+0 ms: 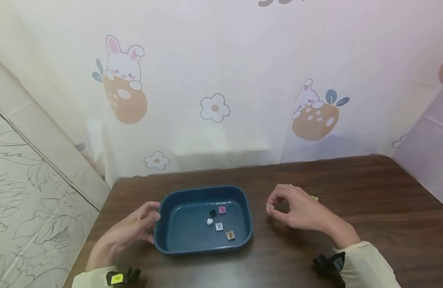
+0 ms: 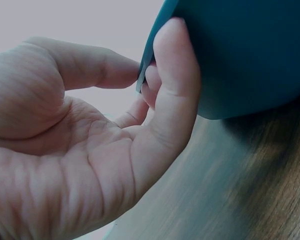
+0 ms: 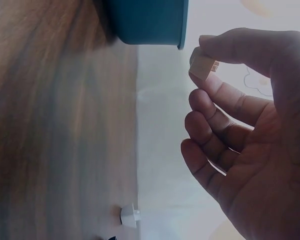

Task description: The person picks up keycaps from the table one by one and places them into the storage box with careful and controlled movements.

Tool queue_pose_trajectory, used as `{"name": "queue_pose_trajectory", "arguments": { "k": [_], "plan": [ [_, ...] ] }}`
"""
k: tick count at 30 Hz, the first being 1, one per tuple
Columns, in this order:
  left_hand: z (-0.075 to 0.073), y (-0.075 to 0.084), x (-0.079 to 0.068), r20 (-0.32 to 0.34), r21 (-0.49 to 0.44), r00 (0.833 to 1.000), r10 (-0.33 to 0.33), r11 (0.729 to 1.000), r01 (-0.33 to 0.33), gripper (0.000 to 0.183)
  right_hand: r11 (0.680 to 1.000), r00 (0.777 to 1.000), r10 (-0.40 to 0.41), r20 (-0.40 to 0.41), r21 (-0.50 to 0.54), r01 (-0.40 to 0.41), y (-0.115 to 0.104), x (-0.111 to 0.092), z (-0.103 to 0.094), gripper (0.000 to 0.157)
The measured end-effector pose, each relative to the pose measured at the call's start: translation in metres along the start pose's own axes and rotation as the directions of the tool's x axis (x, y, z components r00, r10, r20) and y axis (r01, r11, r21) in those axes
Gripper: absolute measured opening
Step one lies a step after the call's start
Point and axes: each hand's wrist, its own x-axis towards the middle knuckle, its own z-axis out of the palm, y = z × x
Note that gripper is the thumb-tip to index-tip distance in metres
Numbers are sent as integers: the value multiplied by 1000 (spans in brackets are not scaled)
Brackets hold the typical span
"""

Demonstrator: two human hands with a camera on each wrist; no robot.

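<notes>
A dark blue rectangular tray (image 1: 203, 251) sits on the table. At its left end my left hand (image 1: 129, 227) grips the wall, thumb on one side and fingers on the other, as the left wrist view shows at the tray's edge (image 2: 148, 56). Several small toy blocks lie inside, among them a pink block (image 1: 222, 209), a black block (image 1: 212, 213) and a brown block (image 1: 230, 235). To the right of the tray, my right hand (image 1: 300, 209) pinches a small beige toy block (image 3: 202, 67) between thumb and index finger, its other fingers loosely curled.
Behind the right hand a yellow block (image 1: 314, 198) peeks out, mostly hidden. The right wrist view has a white block (image 3: 129, 216) standing on the dark wooden table (image 1: 372, 192). A printed cloth (image 1: 243, 80) hangs along the table's back edge.
</notes>
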Motion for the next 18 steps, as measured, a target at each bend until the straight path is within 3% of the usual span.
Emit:
{"name": "queue_pose_trajectory", "arguments": {
  "k": [18],
  "plan": [
    [0,-1,1,-4,-5,1000,-10,1000,10,62,996,995,44,86,69,-50,-12,11,5,16]
  ]
}}
